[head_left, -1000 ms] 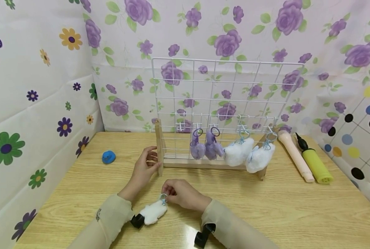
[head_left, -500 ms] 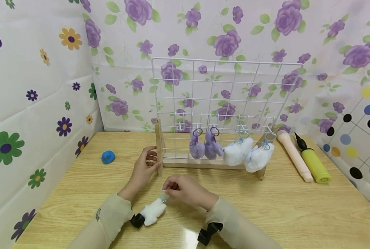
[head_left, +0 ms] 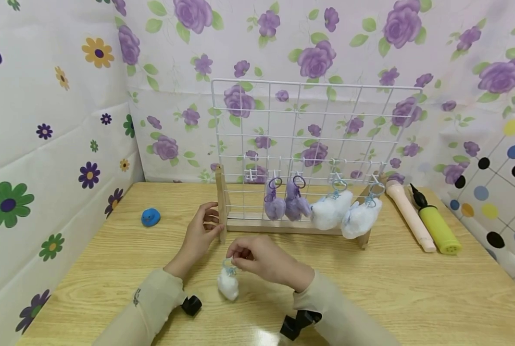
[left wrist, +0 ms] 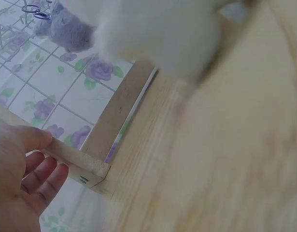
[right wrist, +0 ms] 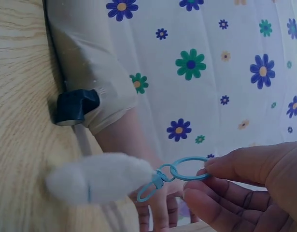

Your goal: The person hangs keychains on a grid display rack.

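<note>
A white plush keychain [head_left: 228, 284] hangs from my right hand [head_left: 263, 259], just above the table at lower middle. Thumb and index finger pinch its light-blue ring [right wrist: 189, 158], as the right wrist view shows. My left hand [head_left: 198, 230] holds the left wooden post [head_left: 221, 206] of a white wire grid rack, thumb on one side and fingers behind it. In the left wrist view, a blurred white plush [left wrist: 158, 38] fills the top. Hooks on the rack carry two purple plush keychains [head_left: 297, 204] and two white ones [head_left: 332, 211].
An unused white hook [head_left: 251, 176] sits at the grid's left. A blue toy duck [head_left: 151, 217] lies on the wooden table [head_left: 153, 259]. At right are a pale pink tube [head_left: 410, 216] and a yellow hand pump [head_left: 440, 230]. Floral cloth [head_left: 170, 72] stands behind.
My right hand has risen and lifted the white plush keychain by its ring, so it swings from lying slanted to hanging down. My left hand stays at the post.
</note>
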The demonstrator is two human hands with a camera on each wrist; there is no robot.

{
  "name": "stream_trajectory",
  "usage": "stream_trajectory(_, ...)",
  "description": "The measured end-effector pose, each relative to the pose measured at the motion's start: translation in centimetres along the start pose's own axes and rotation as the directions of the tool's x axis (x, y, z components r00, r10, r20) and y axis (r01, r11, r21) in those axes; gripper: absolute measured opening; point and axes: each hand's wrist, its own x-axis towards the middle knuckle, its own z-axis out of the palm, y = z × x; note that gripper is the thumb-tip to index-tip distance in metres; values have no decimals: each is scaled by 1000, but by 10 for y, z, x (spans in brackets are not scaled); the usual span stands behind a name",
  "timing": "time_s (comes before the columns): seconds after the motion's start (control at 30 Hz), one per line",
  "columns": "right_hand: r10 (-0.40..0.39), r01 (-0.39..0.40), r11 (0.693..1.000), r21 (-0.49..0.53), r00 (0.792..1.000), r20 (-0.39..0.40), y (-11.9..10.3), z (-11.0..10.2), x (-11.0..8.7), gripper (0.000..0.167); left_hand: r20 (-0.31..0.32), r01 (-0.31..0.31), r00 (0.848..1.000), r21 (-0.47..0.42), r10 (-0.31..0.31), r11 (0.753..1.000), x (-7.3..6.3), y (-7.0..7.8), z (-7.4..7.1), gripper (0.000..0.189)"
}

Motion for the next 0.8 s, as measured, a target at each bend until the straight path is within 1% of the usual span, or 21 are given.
stream_trajectory(0.2, -53, 51, 997, -60, 998, -20, -10, -13, -1, 10, -4, -6, 1000, 8, 6, 1000, 2, -7, 2, 56)
stream_trajectory(0.33, -95, 91, 990, -111, 995, -34, -16, -22, -2, 9, -10, -5, 1000, 4, 5, 1000, 2, -8, 2, 56)
stream_trajectory(0.47, -115, 108, 984, -140, 993, -38, -22, -31, -1, 8, -8, -1, 1000, -7, 1, 1000, 2, -6, 2, 56)
stream_trajectory(0.63, -110, 102, 982, -156, 993, -43, -30, -43, 0, 8, -3, -1, 1000, -11, 1, 1000, 1, -2, 0, 55)
stream_trajectory(0.8, -119, 107, 976, -191, 992, -48, -34, -53, 2, 8, 8, 14, 1000, -19, -14, 1000, 1, 1, -1, 55)
